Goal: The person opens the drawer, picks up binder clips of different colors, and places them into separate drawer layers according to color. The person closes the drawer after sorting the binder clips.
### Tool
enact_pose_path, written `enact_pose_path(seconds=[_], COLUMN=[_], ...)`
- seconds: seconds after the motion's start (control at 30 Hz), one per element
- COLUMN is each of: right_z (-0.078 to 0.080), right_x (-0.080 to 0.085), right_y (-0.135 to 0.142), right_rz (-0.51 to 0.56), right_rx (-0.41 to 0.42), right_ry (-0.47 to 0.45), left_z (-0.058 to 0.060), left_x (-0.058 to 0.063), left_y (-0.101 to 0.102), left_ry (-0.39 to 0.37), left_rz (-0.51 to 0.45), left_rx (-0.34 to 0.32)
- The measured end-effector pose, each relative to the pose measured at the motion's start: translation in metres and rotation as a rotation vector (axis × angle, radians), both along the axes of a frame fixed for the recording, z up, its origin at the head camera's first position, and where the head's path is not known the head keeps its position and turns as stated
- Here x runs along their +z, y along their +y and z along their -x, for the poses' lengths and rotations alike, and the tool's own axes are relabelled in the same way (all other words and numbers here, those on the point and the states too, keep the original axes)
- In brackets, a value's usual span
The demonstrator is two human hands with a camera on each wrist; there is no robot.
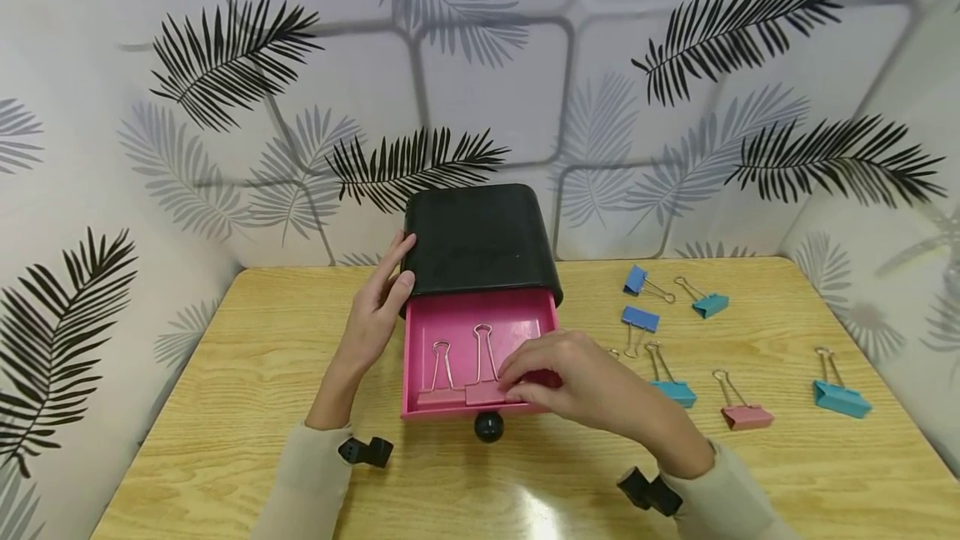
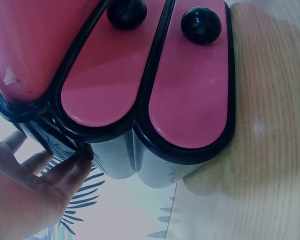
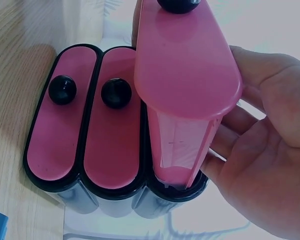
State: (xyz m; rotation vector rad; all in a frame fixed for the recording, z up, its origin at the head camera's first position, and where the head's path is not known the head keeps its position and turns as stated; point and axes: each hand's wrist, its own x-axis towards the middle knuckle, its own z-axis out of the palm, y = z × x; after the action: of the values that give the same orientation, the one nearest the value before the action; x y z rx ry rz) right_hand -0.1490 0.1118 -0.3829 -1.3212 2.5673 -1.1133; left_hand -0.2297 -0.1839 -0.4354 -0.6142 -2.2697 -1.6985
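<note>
A black drawer cabinet [image 1: 480,240] stands on the table with its pink top drawer [image 1: 416,332] pulled out. My left hand [image 1: 375,307] rests against the cabinet's left side, fingers extended along it. Inside the drawer, a pink binder clip [image 1: 442,396] lies at the front left. Beside it is a larger pink binder clip [image 1: 483,392], its wire handles pointing back. My right hand [image 1: 581,377] reaches over the drawer's right side, thumb and fingers pinching at this larger clip's right end. The hand hides the drawer's front right corner.
To the right on the wooden table [image 1: 300,473] lie blue binder clips [image 1: 640,319], several teal binder clips [image 1: 842,398] and a pink binder clip [image 1: 747,417]. Two closed drawers [image 3: 60,135] sit below the pulled-out one. A leaf-patterned wall covering [image 1: 487,107] borders the table's back.
</note>
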Motion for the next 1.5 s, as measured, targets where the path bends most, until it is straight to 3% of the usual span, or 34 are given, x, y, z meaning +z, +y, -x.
enact_pose_path(seconds=[0.17, 0.43, 0.8, 1.0, 1.33, 1.5], right_z=[0.0, -0.002, -0.005, -0.009, -0.014, -0.021], right_x=[-0.002, -0.004, -0.006, -0.007, -0.011, -0.015], right_y=[-0.001, 0.002, 0.015, 0.026, 0.039, 0.05], right_rz=[0.016, 0.119, 0.293, 0.3, 0.366, 0.345], right_rx=[-0.013, -0.052, -0.124, -0.173, -0.165, -0.211], right_ry=[0.018, 0.043, 0.121, 0.115, 0.221, 0.212], left_z=[-0.002, -0.022, -0.022, -0.022, -0.022, -0.022], left_x=[0.005, 0.032, 0.03, 0.031, 0.03, 0.03], left_y=[0.002, 0.009, 0.008, 0.007, 0.008, 0.009], left_ry=[-0.011, -0.027, -0.023, -0.017, -0.014, -0.016], left_rz=[0.003, 0.008, 0.007, 0.01, 0.019, 0.015], left_rx=[0.004, -0.007, -0.004, -0.002, -0.002, -0.005])
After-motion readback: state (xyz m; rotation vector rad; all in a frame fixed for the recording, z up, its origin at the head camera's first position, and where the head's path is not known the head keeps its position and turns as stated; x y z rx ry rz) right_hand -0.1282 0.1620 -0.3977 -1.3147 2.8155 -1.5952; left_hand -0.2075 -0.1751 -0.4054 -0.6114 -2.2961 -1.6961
